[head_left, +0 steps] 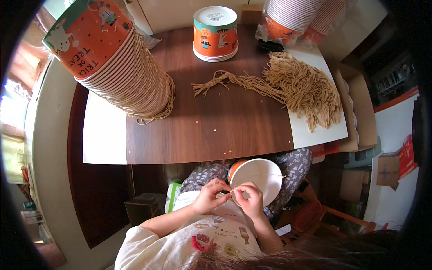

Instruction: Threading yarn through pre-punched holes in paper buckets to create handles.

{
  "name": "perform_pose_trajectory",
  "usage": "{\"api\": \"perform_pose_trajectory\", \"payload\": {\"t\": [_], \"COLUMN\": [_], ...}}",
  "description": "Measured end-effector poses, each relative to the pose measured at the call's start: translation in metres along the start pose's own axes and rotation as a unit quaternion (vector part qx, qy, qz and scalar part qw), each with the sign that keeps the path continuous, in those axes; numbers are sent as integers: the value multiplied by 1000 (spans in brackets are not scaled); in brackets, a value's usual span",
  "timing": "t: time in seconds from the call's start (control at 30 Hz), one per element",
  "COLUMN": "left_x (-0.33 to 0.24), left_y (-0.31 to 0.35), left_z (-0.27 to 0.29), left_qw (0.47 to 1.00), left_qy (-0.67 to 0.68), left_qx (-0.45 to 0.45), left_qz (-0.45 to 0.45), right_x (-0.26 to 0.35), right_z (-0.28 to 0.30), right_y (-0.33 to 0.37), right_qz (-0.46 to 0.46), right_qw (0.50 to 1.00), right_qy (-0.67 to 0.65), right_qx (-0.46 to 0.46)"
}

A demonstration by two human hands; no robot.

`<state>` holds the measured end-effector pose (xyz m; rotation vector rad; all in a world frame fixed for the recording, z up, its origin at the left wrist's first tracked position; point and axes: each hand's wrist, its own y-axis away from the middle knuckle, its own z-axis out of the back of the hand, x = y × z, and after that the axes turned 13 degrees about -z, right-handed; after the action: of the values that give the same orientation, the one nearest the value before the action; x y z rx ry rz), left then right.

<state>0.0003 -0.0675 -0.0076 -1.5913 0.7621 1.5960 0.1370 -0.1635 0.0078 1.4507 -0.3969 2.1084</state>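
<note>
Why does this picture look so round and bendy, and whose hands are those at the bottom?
A wide, round-lens camera on a person's head looks down, so straight edges bend. The left hand and right hand are that person's own. Both pinch a thin tan string that runs across a white-bottomed paper cup resting in the lap. On the wooden table lie a pile of tan strings, a long leaning stack of orange cups and a short stack.

String between left hand (pixel 210 196) and right hand (pixel 250 199) is reading too thin to resolve; bowl (pixel 258 177) is hiding its orange side; cup stack (pixel 297 13) is getting cropped at top.
</note>
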Motion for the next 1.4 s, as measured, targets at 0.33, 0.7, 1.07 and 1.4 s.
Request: {"api": "perform_pose_trajectory", "payload": {"t": [0.33, 0.7, 1.07, 1.4], "left_x": [0, -1, -11, -12], "left_y": [-3, -3, -11, -11], "left_z": [-8, -13, -12, -12], "left_qw": [999, 995, 999, 999], "left_qy": [18, 86, 33, -15], "left_qx": [-46, -47, -7, -9], "left_qz": [-6, 33, 30, -32], "right_x": [2, -2, -7, -4], "right_z": [4, 5, 9, 19], "right_y": [-1, 1, 5, -5], "right_qz": [2, -4, -25, 37], "right_qw": [1000, 1000, 998, 997], "right_qy": [-12, -25, -52, -27], "right_qx": [1, 11, -1, 62]}}
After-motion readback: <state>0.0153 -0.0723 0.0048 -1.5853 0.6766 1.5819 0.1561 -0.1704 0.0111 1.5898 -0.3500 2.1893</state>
